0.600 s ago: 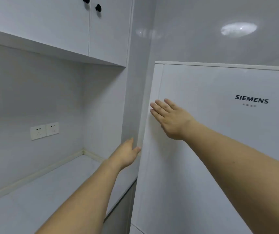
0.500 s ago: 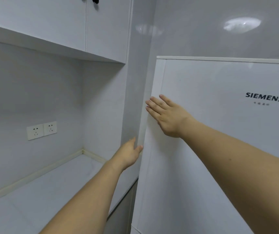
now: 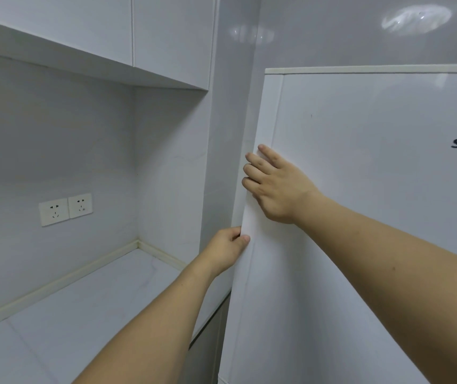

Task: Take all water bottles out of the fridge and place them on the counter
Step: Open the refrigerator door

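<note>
A home kitchen, shown by the white fridge [image 3: 374, 217] (a brand name partly visible on its door) beside a pale counter [image 3: 88, 314], wall cupboards [image 3: 138, 29] above, and twin wall sockets [image 3: 65, 209] on the tiled backsplash.

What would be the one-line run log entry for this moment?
phase: opening fridge | left hand: grips fridge door edge | right hand: flat on door | bottles: unseen | counter: beside fridge

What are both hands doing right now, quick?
Left hand: fingers curled round the left edge of the white glossy fridge door, gripping it.
Right hand: open, lying on the door front, fingertips at its edge.
</note>
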A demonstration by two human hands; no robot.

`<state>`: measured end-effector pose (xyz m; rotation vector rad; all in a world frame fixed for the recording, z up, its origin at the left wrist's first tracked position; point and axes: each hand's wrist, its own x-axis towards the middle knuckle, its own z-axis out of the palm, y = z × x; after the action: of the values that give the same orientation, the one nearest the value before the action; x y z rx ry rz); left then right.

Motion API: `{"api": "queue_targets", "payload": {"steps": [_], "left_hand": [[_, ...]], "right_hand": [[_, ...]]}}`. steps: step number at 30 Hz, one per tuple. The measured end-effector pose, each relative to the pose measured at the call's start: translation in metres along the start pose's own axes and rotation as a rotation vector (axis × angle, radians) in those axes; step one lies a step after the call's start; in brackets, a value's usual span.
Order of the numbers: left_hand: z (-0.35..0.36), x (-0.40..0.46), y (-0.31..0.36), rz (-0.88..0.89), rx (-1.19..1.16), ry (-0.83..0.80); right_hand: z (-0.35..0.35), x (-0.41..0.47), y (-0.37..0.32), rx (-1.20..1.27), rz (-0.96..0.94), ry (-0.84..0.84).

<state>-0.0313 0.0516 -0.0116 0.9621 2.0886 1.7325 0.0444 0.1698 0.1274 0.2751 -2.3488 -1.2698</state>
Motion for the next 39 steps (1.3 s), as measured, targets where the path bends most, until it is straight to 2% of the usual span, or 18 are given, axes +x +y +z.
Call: {"api": "queue_targets", "payload": {"steps": [10,23,33,39], "left_hand": [[0.004,-0.001,-0.009,-0.021,-0.069,0.073],[-0.009,-0.045,-0.009,-0.006,-0.077,0.113],[-0.016,-0.136,0.010,-0.003,-0.060,0.177],[-0.002,-0.212,0.032,-0.017,-0.055,0.302]], "right_hand": [[-0.004,0.000,-0.004,0.008,0.034,-0.005],[-0.034,-0.014,-0.023,0.029,0.030,0.096],[-0.097,-0.049,-0.049,0.074,-0.009,0.217],[-0.144,-0.083,-0.064,0.105,-0.056,0.328]]}}
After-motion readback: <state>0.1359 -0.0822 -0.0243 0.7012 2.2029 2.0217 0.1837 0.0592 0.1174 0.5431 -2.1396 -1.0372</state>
